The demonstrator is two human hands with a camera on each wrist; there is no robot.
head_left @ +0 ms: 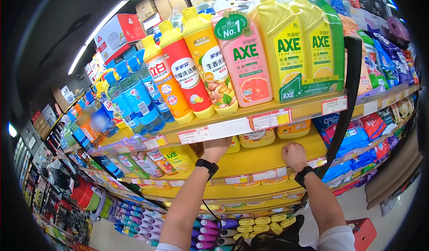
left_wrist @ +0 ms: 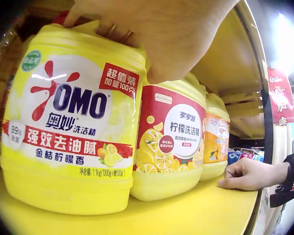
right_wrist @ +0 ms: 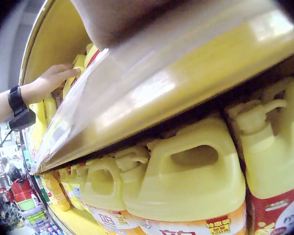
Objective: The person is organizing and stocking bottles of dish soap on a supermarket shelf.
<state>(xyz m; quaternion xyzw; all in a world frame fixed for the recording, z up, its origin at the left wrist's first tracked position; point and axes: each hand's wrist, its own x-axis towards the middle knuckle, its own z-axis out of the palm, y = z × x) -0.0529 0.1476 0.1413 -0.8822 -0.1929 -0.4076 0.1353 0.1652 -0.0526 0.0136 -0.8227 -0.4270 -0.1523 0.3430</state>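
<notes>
My left hand (head_left: 216,149) reaches under the upper shelf. In the left wrist view, its fingers curl over the top of a yellow OMO dish soap jug (left_wrist: 71,127), gripping it near the handle. The jug stands upright on the yellow shelf (left_wrist: 186,215). Beside it stand a lemon dish soap jug (left_wrist: 174,147) with a red label and an orange-labelled jug (left_wrist: 216,137) farther along. On the same shelf near its right end rests my right hand (head_left: 295,156), fingers loosely bent, holding nothing; the last jug is close to it.
Above runs the upper shelf with price tags (head_left: 228,128), carrying tall bottles such as a pink AXE bottle (head_left: 245,59). A black post (head_left: 351,72) bounds the right side. Large pump jugs (right_wrist: 186,171) fill the shelf below. A red stool (head_left: 364,233) stands at lower right.
</notes>
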